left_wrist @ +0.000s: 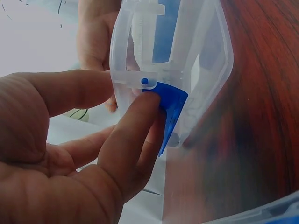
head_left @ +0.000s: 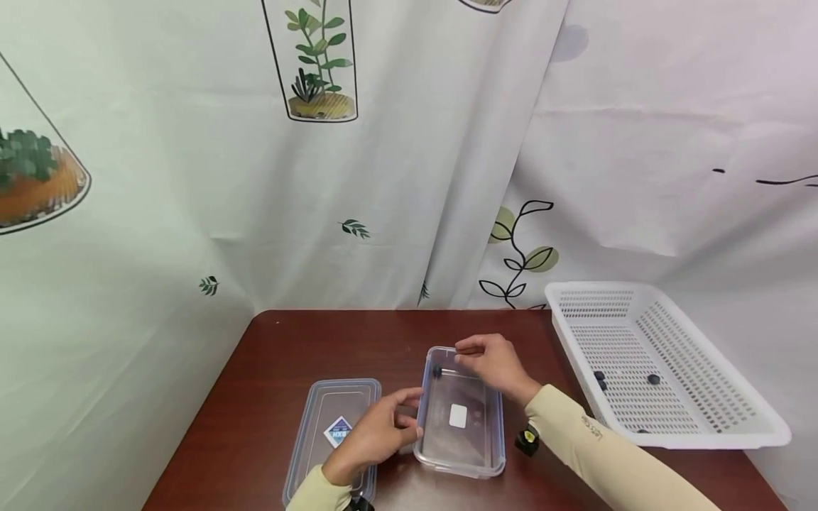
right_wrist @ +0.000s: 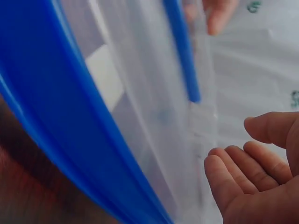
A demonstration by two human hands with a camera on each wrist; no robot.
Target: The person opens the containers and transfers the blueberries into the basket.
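Note:
A clear plastic food container (head_left: 469, 426) with blue clips stands mid-table, one small dark ball (head_left: 437, 371) at its far left corner. My left hand (head_left: 378, 433) is at its left side. In the left wrist view a fingertip presses a blue clip (left_wrist: 170, 100) on that side, with another finger at the rim. My right hand (head_left: 495, 362) hovers over the far right corner, fingers loosely extended and holding nothing. In the right wrist view those fingers (right_wrist: 245, 168) stand apart from the container wall, and a long blue clip (right_wrist: 70, 112) is close to the camera.
A white perforated basket (head_left: 671, 419) at the right holds several dark balls (head_left: 653, 380). Left of the container lies a clear lid-like piece (head_left: 313, 426) with a blue edge and a label. A patterned curtain (head_left: 396, 177) hangs behind the brown table (head_left: 255, 397).

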